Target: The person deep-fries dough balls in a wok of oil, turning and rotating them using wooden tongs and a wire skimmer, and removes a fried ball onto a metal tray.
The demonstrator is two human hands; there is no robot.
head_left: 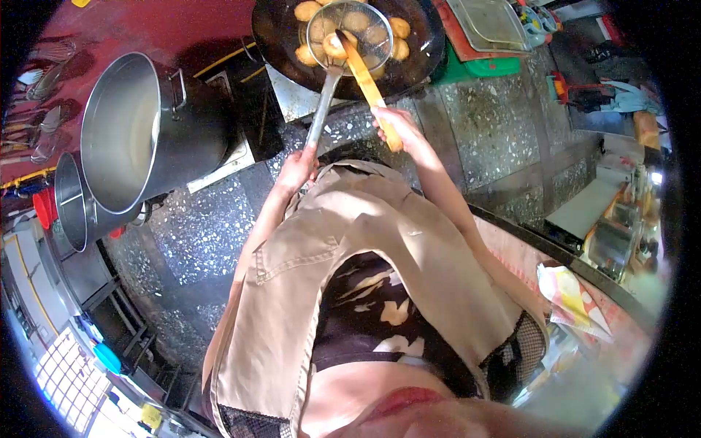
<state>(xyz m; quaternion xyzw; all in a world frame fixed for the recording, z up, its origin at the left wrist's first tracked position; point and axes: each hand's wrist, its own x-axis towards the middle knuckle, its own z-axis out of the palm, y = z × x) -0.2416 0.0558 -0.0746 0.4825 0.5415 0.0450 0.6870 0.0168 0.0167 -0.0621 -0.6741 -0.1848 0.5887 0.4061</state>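
My left hand [296, 169] is closed around the metal handle of a round mesh skimmer [323, 108]. The skimmer's basket is over a large dark wok [274, 36], with several round pieces showing in or through the mesh. In my right hand [400, 127] is a long wooden stick-like utensil [365, 82], flat and darkened at its tip. That tip touches or overlaps a pale golden piece [335, 46] at the skimmer. Around the basket, several golden-brown fried pieces [399, 28] lie in the wok. Whether the utensil is one stick or paired tongs, I cannot tell.
A tall metal pot [197, 117] stands left of the wok, with a smaller pot [73, 201] beside it. Ladles and other utensils [51, 124] are along the red wall. Right of the wok are a clear-lidded tray [488, 25] and a green container [493, 67]. Speckled tile floor [485, 124] surrounds me.
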